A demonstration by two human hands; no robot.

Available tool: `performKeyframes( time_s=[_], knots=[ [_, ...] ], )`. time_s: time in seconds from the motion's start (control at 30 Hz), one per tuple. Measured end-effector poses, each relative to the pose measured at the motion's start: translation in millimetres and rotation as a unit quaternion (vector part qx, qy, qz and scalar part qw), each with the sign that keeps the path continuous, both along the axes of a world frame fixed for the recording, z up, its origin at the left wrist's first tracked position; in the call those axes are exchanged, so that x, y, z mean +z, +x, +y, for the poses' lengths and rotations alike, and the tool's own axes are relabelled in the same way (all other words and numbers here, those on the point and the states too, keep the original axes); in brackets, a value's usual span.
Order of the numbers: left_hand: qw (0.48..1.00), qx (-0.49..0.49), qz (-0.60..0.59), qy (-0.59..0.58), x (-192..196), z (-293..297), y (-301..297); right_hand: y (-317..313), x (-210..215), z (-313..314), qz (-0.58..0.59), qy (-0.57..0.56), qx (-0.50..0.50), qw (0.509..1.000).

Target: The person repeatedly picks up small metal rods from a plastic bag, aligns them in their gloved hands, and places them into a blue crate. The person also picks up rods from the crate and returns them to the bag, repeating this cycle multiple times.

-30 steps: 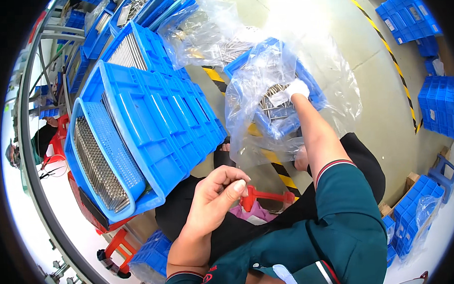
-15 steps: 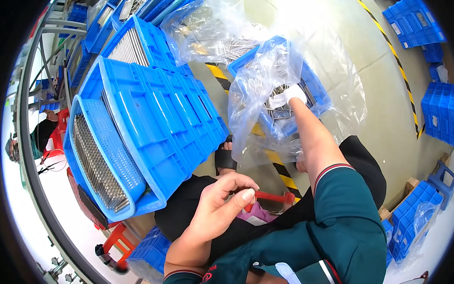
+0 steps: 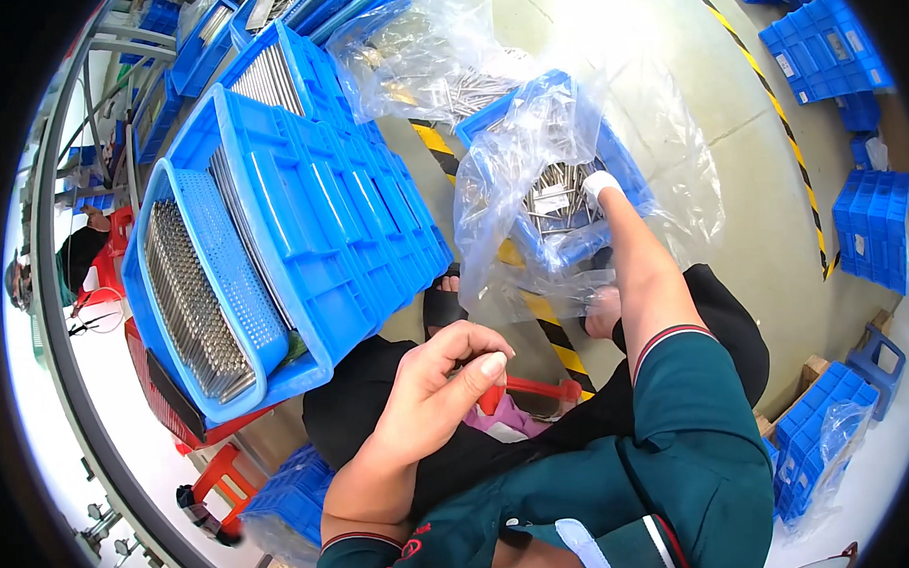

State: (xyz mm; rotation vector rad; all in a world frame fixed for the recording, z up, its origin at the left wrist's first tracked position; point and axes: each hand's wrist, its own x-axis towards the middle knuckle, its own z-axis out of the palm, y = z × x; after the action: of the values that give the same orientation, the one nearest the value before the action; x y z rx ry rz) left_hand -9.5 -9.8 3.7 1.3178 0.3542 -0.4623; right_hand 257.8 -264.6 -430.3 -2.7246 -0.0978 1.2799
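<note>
In front of me stands a blue crate (image 3: 628,158) lined with a clear plastic bag (image 3: 482,223). Thin metal rods (image 3: 571,175) lie loose in it, with a white paper label (image 3: 550,199) on top. My right hand (image 3: 601,185), covered in white, reaches down to the rods at the crate's right side; its fingers are hidden. My left hand (image 3: 443,390) is bare and held over my lap, thumb pressed to its curled fingers. Whatever it may hold is hidden.
At left, a tilted blue crate (image 3: 307,224) holds a light-blue perforated basket (image 3: 239,281) packed with metal rods. More rods spill from a clear bag (image 3: 406,45) beyond. Blue crates (image 3: 873,229) line the right side. Yellow-black tape (image 3: 551,336) crosses the floor, and red plastic (image 3: 543,387) shows below my left hand.
My right hand has drawn back toward the crate's right side, uncovering the label and more rods. My left hand keeps its closed shape. The whole view has shifted slightly.
</note>
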Motion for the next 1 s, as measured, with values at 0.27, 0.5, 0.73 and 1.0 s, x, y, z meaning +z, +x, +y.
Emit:
performKeyframes(
  time_s=[0.27,0.5,0.73,1.0],
  knots=[
    [0.999,-0.010,-0.009,0.040,2.4,0.8,-5.2,-11.4,58.9,20.7,-0.034,-0.021,-0.073,0.997],
    [0.998,-0.031,-0.022,0.055,6.3,-0.1,-7.3,8.5,74.3,13.3,-0.027,-0.057,0.048,0.997],
    [0.997,-0.036,-0.038,0.060,9.3,1.4,-9.9,-3.7,81.8,26.0,0.175,-0.111,0.152,0.966],
    [0.997,-0.020,-0.057,0.054,10.0,4.7,-16.6,-48.4,61.2,47.2,-0.004,0.035,0.273,0.961]
  ],
)
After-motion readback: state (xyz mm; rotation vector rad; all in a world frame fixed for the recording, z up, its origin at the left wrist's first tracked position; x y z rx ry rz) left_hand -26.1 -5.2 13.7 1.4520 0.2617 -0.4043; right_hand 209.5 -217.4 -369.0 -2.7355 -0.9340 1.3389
